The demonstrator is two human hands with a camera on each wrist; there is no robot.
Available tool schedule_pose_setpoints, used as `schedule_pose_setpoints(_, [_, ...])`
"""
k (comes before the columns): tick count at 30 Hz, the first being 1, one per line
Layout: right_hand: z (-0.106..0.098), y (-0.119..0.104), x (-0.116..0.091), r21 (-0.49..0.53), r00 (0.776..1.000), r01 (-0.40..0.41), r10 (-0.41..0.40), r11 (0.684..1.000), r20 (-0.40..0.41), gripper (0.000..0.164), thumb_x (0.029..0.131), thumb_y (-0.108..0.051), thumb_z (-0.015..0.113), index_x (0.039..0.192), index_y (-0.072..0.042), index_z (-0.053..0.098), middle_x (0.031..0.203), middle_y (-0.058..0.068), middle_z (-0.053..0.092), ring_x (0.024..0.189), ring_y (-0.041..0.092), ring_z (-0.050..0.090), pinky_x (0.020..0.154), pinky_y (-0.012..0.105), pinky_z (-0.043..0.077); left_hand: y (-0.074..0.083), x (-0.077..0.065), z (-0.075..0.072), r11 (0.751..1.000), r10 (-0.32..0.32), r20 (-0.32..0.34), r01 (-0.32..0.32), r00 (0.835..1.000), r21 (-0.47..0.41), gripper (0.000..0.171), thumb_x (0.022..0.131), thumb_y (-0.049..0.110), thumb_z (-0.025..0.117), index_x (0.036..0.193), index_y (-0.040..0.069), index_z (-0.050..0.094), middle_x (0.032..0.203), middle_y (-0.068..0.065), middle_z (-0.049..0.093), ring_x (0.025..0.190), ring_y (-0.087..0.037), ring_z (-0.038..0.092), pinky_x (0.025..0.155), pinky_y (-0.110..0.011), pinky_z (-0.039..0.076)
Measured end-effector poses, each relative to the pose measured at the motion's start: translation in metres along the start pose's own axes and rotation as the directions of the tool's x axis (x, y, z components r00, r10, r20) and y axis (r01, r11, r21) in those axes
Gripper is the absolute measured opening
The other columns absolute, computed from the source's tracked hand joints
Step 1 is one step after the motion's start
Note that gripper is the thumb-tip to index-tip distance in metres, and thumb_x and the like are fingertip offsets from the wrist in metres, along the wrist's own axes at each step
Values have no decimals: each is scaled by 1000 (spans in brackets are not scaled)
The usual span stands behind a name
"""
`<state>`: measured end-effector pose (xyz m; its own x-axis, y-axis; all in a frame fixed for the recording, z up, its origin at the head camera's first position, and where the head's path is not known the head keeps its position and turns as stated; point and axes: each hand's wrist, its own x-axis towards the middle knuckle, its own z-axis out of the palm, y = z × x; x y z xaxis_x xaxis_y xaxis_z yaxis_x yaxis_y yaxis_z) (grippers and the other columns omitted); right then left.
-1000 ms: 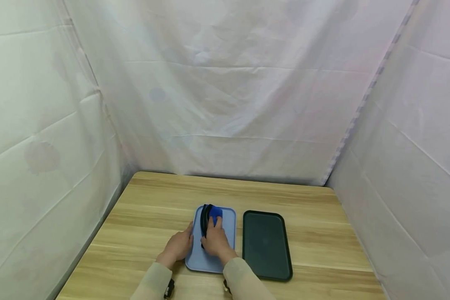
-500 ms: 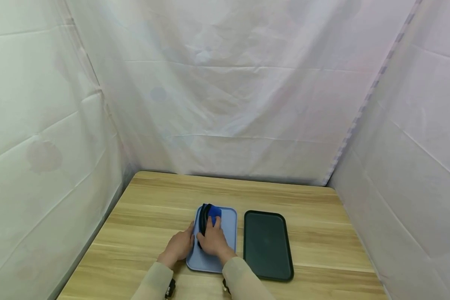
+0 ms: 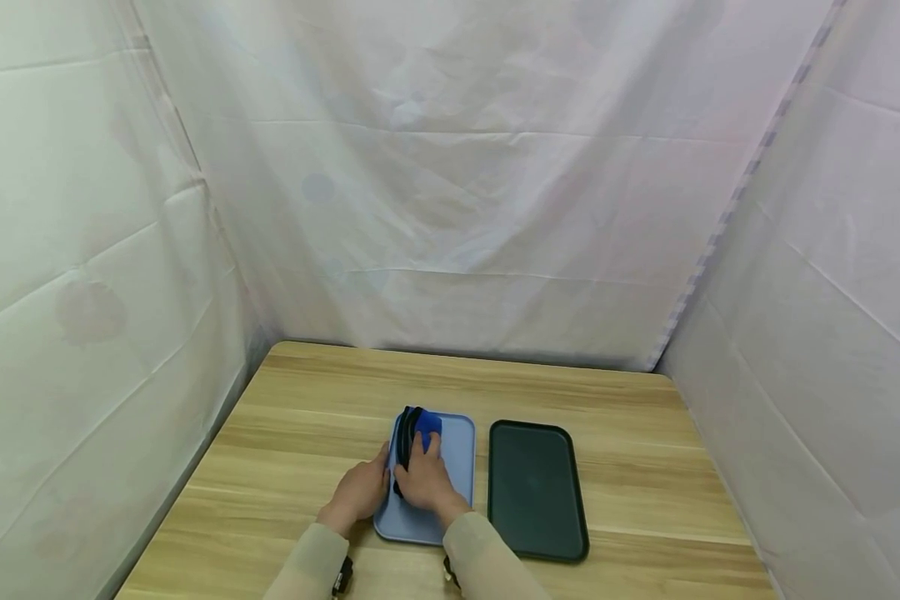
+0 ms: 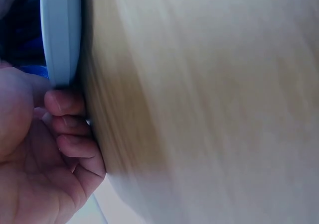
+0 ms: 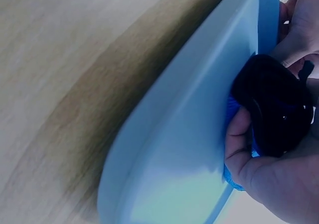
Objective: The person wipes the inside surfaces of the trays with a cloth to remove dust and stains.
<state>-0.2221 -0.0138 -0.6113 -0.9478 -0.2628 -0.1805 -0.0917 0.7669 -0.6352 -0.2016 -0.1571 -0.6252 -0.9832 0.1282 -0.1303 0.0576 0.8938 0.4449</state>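
Observation:
A blue-and-black fabric item (image 3: 403, 442) lies at the left side of a light blue tray (image 3: 459, 458); its exact kind is unclear. My right hand (image 3: 423, 479) grips it from above, the forefingers spread over the blue part. In the right wrist view, black padded cloth (image 5: 276, 104) with blue textile under it sits between thumb and fingers. At the tray's left rim, my left hand (image 3: 362, 490) holds the edge. The left wrist view shows the curled fingers (image 4: 75, 147) against the tray's outer wall (image 4: 62, 35), with the thumb on the inner side.
A dark green tray (image 3: 536, 492) lies just right of the light blue one, with a narrow gap between them. Both stand on a wooden table (image 3: 292, 433). White cloth walls (image 3: 450, 208) enclose the table at the back and sides.
My right hand has shifted slightly left across the tray, and the blue-and-black fabric item has moved with it toward the left rim. My left hand stays at the tray's edge.

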Motion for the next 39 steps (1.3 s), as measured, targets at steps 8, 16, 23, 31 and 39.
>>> schedule_pose_setpoints(8, [2, -4, -2, -34, 999, -35, 35, 999, -9, 76, 91, -26, 62, 150, 4, 26, 153, 27, 16, 108, 43, 55, 87, 50, 49, 1, 2, 4, 1000, -24, -6, 24, 1000, -14, 54, 99, 17, 49, 147, -2, 35, 86, -16, 69, 64, -17, 59, 66, -41, 51])
schedule_pose_setpoints(16, [5, -7, -7, -67, 998, -45, 43, 997, -38, 77, 88, -25, 67, 149, 4, 29, 151, 28, 20, 105, 42, 56, 85, 49, 50, 0, 2, 4, 1000, -12, -20, 12, 1000, -5, 54, 98, 17, 50, 147, -2, 36, 82, -16, 69, 61, -18, 58, 62, -40, 50])
schedule_pose_setpoints(23, [7, -9, -14, -75, 998, -35, 31, 997, -58, 78, 87, -23, 69, 148, 6, 30, 149, 29, 22, 105, 43, 56, 83, 49, 51, -2, 2, 4, 1000, -5, -28, 6, 1000, 2, 53, 98, 16, 51, 146, -3, 37, 80, -15, 68, 59, -18, 57, 61, -40, 50])
schedule_pose_setpoints(31, [8, -11, -22, -71, 998, -33, 29, 997, -58, 80, 86, -23, 71, 148, 6, 30, 148, 29, 22, 106, 42, 56, 83, 49, 51, -2, 3, 4, 1000, -8, -19, 8, 1000, -14, 54, 98, 15, 50, 147, -2, 36, 84, -16, 69, 60, -17, 56, 62, -40, 50])
schedule_pose_setpoints(39, [10, -11, -27, -68, 998, -36, 33, 997, -49, 81, 86, -25, 71, 149, 5, 29, 150, 29, 20, 107, 42, 56, 82, 48, 51, -2, 2, 3, 1000, -13, -1, 13, 1000, -23, 54, 98, 16, 49, 148, -2, 34, 87, -15, 69, 61, -15, 54, 62, -38, 49])
